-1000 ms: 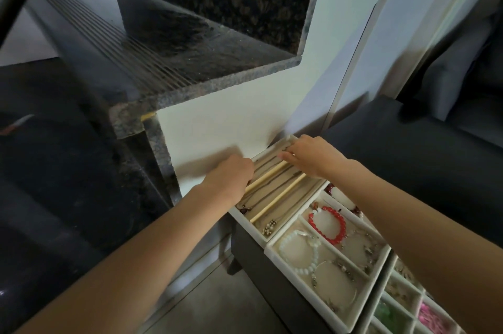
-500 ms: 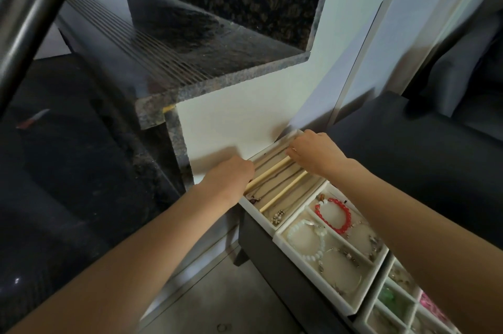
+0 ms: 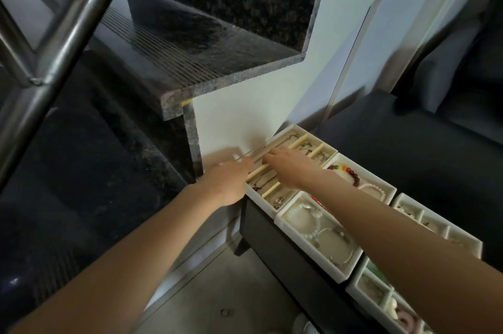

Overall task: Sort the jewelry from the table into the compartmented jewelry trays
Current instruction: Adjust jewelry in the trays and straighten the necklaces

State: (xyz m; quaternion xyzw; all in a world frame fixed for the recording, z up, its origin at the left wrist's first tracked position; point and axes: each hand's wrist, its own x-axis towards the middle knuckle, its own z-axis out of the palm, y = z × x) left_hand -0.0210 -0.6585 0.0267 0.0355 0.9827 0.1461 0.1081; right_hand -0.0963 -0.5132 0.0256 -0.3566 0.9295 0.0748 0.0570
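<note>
— Where are the hands?

— Both are at the far tray, the necklace tray (image 3: 325, 147), which sits on the dark desk (image 3: 294, 268) close against the white wall (image 3: 245, 104). The left hand (image 3: 231, 181) is at the tray's near-left corner, knuckles up, fingers curled over the rim. A thin, blurred line runs from its fingertips up and right over the tray; it may be a chain, but I cannot tell.

— So is its grip closed on something?

— The fingers are bent in, yet they are hidden from this side. I cannot tell whether they hold anything.

— And the right hand?

— The right hand (image 3: 292, 167) lies over the middle of the same tray, palm down, fingers stretched toward the left and touching or just above one of the pale wooden dividers (image 3: 298, 142). Whether that grip pinches anything is hidden too.

— Where is the jewelry?

— Thin chains lie in the long slots between the dividers. Next to that tray, nearer the camera, stands the bracelet tray (image 3: 337, 273): a white bead bracelet (image 3: 307, 220) and a thin bangle in its near compartments, a dark red bead bracelet (image 3: 351, 174) and a pearl one (image 3: 374, 189) in its far ones. The right forearm crosses over it. Further right, a tray of small compartments (image 3: 438, 222) holds small pieces too blurred to name.

— Anything else around?

— Granite stair treads (image 3: 196, 55) and a steel handrail (image 3: 76, 20) to the left.
</note>
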